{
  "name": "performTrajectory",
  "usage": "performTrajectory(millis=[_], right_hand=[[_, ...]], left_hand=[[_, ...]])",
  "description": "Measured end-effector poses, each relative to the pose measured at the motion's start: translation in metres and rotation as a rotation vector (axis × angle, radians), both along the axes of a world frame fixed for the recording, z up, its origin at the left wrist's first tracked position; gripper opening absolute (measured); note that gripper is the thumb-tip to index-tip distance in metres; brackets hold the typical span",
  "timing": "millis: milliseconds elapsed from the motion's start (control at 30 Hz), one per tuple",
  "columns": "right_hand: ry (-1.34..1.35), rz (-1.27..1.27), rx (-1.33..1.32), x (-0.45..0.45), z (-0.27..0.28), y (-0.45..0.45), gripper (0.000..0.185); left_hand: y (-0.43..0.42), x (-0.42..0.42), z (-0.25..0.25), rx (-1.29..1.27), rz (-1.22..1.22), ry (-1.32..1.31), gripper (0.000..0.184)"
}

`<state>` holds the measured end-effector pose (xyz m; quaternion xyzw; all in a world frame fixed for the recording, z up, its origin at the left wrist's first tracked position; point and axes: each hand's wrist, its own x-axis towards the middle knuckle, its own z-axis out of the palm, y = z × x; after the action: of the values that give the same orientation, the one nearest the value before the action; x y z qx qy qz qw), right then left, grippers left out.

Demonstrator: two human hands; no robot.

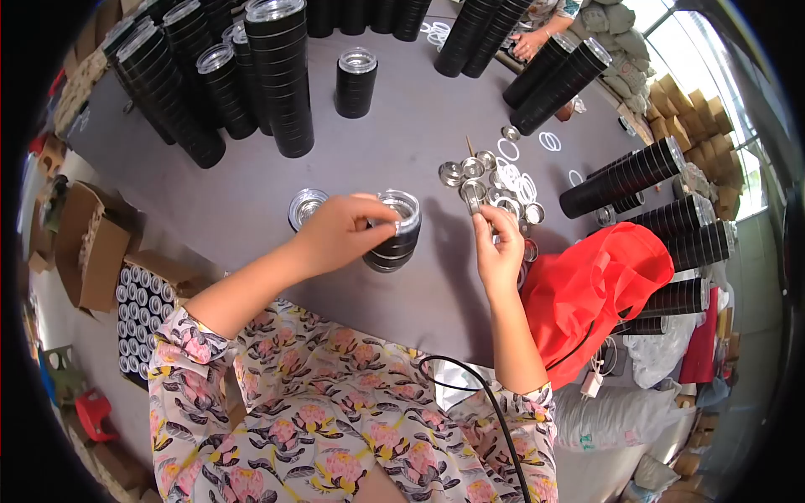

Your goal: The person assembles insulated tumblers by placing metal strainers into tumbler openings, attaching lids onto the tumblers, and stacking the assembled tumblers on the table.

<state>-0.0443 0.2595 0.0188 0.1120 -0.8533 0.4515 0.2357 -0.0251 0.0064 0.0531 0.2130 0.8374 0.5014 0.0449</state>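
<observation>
In front of me stands a short black tumbler with a clear lid on top. My left hand reaches over from the left, its thumb and fingers pinched at the lid's rim. Just left of the hand a loose clear lid lies on the table, partly hidden by it. My right hand pinches a small shiny piece between thumb and fingertips, at the edge of a pile of round metal caps and white sealing rings.
Tall stacks of black tumblers stand at the back left of the grey table, and others lean at the right. A red cloth bag sits beside my right forearm. Across the table another person's hand shows. A box of lids stands at left.
</observation>
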Motion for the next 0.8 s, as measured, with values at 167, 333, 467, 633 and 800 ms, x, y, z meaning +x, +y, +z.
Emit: performTrajectory(millis=[167,333,467,633,800], right_hand=[[0.038,0.102,-0.136,0.018,0.025,-0.037,0.009],[-0.173,0.183,-0.458,0.042,0.01,-0.053,0.011],[-0.113,0.258,-0.49,0.053,0.001,-0.06,0.013],[0.049,0.279,-0.637,0.055,-0.025,-0.078,0.015],[0.078,0.145,-0.565,0.065,-0.051,-0.091,0.014]], left_hand=[[0.004,0.012,-0.001,0.024,0.0,0.181,0.014],[0.001,0.016,-0.003,-0.003,0.042,0.141,0.012],[0.009,0.026,-0.018,-0.205,-0.044,0.494,0.012],[0.012,0.024,-0.028,0.037,0.066,0.41,0.013],[0.017,0.034,-0.035,0.29,0.186,0.095,0.014]])
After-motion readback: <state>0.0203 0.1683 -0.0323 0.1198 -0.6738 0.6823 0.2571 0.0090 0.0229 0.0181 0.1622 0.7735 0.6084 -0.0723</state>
